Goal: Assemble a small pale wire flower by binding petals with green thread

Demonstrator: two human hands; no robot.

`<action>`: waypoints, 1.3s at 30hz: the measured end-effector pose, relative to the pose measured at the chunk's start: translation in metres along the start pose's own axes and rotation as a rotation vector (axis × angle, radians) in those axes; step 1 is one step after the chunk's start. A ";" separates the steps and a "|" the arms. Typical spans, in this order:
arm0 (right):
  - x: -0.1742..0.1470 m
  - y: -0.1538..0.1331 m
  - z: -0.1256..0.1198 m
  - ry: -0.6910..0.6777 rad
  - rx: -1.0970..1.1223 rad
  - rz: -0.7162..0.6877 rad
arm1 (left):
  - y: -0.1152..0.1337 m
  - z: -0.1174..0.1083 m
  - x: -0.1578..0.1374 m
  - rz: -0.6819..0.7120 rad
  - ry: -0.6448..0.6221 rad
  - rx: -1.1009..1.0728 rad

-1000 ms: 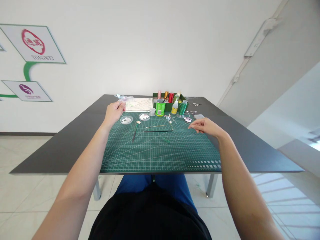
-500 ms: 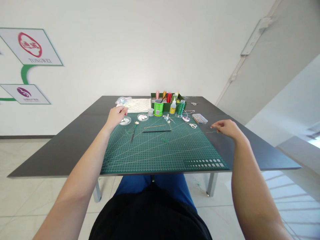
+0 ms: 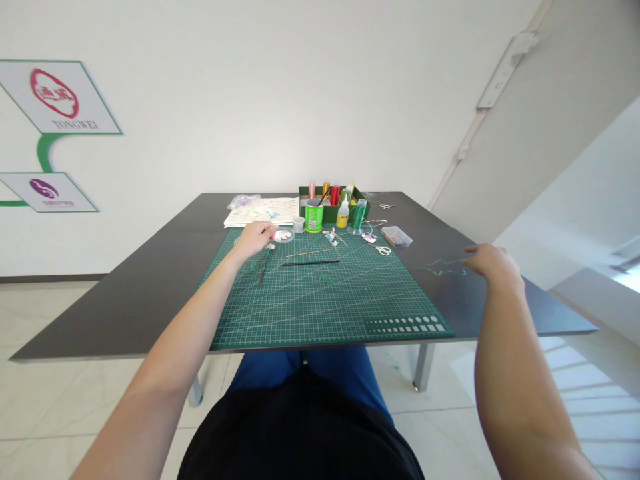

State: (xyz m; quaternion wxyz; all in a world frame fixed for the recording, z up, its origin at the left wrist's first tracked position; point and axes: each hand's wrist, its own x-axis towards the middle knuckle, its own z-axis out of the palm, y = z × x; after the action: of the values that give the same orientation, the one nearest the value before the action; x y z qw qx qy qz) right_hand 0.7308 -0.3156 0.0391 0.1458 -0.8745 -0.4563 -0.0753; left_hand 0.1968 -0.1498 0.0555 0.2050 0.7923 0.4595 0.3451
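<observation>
My left hand [image 3: 256, 240] reaches over the back left of the green cutting mat [image 3: 300, 300]. Its fingers are curled together beside a clear dish of white and pink pieces [image 3: 283, 235]; what they hold, if anything, is too small to make out. A second dish is mostly covered by this hand. Out at the right, my right hand [image 3: 493, 261] hovers low over the dark table with fingertips apart. Slack green thread [image 3: 443, 269] lies at those fingertips. A dark stick with a small flower [image 3: 270, 247] lies near my left wrist, and a black rod [image 3: 311, 263] rests mid-mat.
A green tin [image 3: 314, 217], a glue bottle [image 3: 343, 213] and a green thread spool [image 3: 359, 217] stand before a green box [image 3: 333, 215] of spools. White-handled scissors [image 3: 383, 251] and a clear plastic case [image 3: 397, 237] lie at right. White paper sheets [image 3: 285, 208] lie behind.
My left hand has moved right to the petal dish. My right hand has moved farther right, its fingers loosening, and more green thread shows on the table beside it.
</observation>
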 end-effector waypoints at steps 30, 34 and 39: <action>-0.079 -0.267 0.056 -0.591 1.049 -0.756 | 0.019 0.079 -0.009 0.224 -0.299 -0.175; -0.076 -0.263 0.064 -0.529 1.069 -0.736 | 0.014 0.078 -0.012 0.171 -0.292 -0.240; -0.075 -0.260 0.069 -0.561 1.125 -0.696 | 0.007 0.073 -0.015 0.098 -0.240 -0.331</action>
State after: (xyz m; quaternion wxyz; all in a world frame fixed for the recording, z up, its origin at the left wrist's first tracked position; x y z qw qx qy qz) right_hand 0.4751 -0.2108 0.0027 0.4191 -0.4570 -0.6988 0.3567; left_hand 0.2492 -0.1663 0.0054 0.3686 0.8046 0.3295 0.3287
